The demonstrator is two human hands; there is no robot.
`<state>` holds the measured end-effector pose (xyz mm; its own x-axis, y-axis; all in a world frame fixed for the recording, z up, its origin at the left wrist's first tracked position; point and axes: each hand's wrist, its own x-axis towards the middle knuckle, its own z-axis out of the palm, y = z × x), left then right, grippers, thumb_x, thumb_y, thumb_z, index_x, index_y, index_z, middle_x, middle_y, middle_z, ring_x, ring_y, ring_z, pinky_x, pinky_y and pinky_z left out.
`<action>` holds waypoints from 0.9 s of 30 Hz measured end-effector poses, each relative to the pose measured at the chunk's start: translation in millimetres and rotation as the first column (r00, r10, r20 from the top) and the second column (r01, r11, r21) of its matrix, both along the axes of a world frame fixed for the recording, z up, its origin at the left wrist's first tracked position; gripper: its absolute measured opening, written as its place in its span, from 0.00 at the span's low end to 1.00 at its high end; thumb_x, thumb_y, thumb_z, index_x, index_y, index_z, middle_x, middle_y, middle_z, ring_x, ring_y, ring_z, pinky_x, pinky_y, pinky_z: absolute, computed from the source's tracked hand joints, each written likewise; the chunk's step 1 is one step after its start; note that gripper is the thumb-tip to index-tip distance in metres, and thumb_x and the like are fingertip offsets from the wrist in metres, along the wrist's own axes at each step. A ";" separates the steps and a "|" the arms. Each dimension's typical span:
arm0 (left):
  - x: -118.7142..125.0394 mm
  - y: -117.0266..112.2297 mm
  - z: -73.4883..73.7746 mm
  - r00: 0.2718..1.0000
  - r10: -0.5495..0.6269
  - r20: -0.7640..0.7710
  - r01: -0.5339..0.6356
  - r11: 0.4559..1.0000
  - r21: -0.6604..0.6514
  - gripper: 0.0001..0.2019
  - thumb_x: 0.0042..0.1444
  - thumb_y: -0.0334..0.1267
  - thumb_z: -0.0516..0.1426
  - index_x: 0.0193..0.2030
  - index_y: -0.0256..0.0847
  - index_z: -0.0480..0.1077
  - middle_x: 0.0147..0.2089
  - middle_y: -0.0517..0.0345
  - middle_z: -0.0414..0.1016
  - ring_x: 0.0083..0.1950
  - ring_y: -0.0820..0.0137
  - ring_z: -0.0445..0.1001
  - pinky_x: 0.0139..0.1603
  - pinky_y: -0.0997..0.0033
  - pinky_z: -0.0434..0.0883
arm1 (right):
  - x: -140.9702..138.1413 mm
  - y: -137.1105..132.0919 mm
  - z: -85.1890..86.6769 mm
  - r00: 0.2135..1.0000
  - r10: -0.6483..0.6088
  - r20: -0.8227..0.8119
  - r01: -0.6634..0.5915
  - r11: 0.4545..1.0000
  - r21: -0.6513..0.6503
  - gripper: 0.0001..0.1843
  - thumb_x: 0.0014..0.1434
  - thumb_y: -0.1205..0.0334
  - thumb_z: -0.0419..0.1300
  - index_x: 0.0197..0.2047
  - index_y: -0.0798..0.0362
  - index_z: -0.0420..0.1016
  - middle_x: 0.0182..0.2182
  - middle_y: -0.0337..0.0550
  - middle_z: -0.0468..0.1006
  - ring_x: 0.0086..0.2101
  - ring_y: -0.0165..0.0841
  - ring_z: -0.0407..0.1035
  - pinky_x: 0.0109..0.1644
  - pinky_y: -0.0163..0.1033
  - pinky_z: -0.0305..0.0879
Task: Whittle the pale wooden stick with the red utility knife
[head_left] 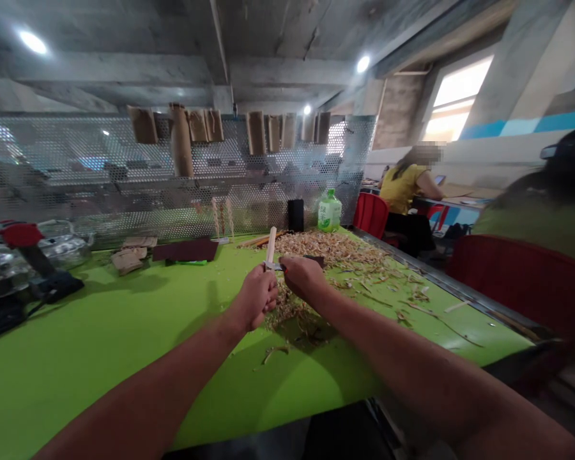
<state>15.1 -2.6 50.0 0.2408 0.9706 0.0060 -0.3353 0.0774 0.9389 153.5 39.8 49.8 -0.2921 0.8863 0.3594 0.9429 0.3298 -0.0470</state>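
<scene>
Left hand [256, 297] clamped on pale wooden stick [271, 246], right hand [303, 278] clamped on dark-handled metal knife [314, 260], above curled pale wood shavings [326, 249] on bright green surface [100, 332].

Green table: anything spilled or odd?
Wood shavings are heaped on the green table and strewn under the left hand, gripping a wooden stick, and the right hand, gripping a knife; stray strips reach the table's right edge. Messy, but nothing looks damaged.

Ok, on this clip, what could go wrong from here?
The small knife in the right hand sits close to the left hand gripping the wooden stick, so a slip could cut those fingers. The shavings heaped on the green table could also hide the knife if it were dropped.
</scene>
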 end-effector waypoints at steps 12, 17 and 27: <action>19.2 -37.0 0.3 0.983 -0.172 -0.066 0.174 0.984 0.028 0.13 0.58 0.38 0.56 0.49 0.43 0.62 0.24 0.71 0.57 0.15 0.82 0.48 0.12 0.82 0.48 | 49.5 45.9 7.1 0.876 -0.364 -0.318 0.337 0.931 -0.138 0.19 0.62 0.64 0.50 0.51 0.51 0.78 0.42 0.55 0.81 0.41 0.42 0.75 0.41 0.39 0.64; 4.9 -14.5 -1.7 1.000 -0.013 0.002 0.013 1.000 -0.028 0.08 0.55 0.36 0.56 0.40 0.43 0.59 0.24 0.71 0.57 0.15 0.82 0.51 0.13 0.82 0.52 | 29.5 34.0 0.0 0.895 -0.281 -0.348 0.263 0.960 -0.098 0.21 0.64 0.60 0.50 0.55 0.50 0.76 0.44 0.54 0.81 0.42 0.43 0.74 0.43 0.40 0.64; 5.3 -9.2 -2.5 0.999 0.029 -0.027 -0.028 0.999 0.030 0.07 0.54 0.35 0.55 0.38 0.43 0.59 0.25 0.71 0.57 0.15 0.82 0.52 0.12 0.81 0.54 | 3.2 1.3 -1.7 0.997 -0.021 -0.071 0.017 0.998 -0.059 0.17 0.66 0.59 0.48 0.47 0.46 0.78 0.38 0.47 0.82 0.38 0.36 0.74 0.39 0.35 0.59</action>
<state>20.3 -11.8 47.4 0.2133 0.9766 0.0284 -0.3113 0.0403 0.9495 156.7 41.1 48.1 -0.2506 0.9115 0.3260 0.9425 0.3067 -0.1330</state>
